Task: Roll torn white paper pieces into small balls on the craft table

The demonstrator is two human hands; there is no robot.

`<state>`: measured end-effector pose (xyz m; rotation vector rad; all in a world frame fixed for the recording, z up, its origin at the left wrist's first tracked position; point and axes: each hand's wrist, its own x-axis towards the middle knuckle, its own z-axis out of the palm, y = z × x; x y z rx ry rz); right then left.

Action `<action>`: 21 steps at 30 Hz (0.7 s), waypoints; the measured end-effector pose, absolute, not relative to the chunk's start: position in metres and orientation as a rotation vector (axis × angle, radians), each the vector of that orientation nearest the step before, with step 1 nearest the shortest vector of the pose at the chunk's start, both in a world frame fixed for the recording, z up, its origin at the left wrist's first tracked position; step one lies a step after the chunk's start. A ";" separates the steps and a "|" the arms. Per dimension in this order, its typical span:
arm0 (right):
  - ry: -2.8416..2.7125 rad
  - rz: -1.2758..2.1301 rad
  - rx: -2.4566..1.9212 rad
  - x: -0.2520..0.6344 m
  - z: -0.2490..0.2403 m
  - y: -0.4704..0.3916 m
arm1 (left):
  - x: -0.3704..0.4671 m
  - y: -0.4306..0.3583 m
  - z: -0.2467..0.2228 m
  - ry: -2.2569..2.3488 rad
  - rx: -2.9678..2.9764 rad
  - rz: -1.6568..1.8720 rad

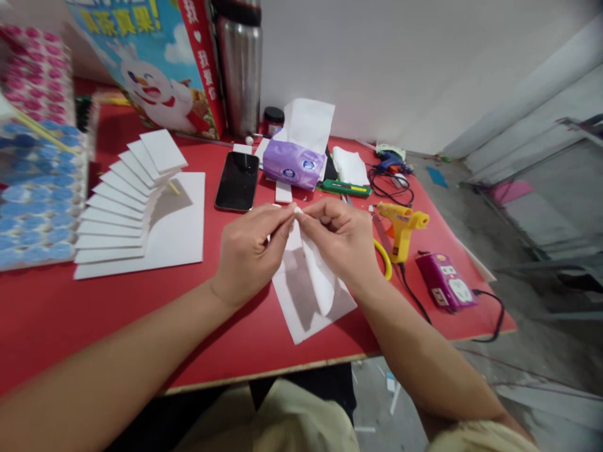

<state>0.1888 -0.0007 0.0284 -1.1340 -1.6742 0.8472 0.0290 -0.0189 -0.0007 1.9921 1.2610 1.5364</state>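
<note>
Both of my hands meet over the middle of the red table. My left hand (254, 248) pinches the tip of a white piece of paper or tissue. On the other side of that tip, the thumb and fingers of my right hand (342, 242) are pinched as well. The white piece (325, 285) hangs down toward me from my fingertips, over a white square sheet (296, 323) on the table. Part of it is hidden behind my right hand. Just right of my right hand lies a yellow glue gun (400, 229).
On the red table (198, 326), a fan-shaped white stair model (127, 201) stands left, near blue and pink flower trays. A phone (238, 181), purple tissue pack (294, 163), green cutter (346, 188) and steel bottle (241, 69) lie or stand behind. A purple power socket (445, 279) sits right, with cables.
</note>
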 end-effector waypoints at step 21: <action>-1.907 1.019 -1.038 0.212 0.034 0.017 | 0.024 -0.011 0.011 1.062 1.316 1.157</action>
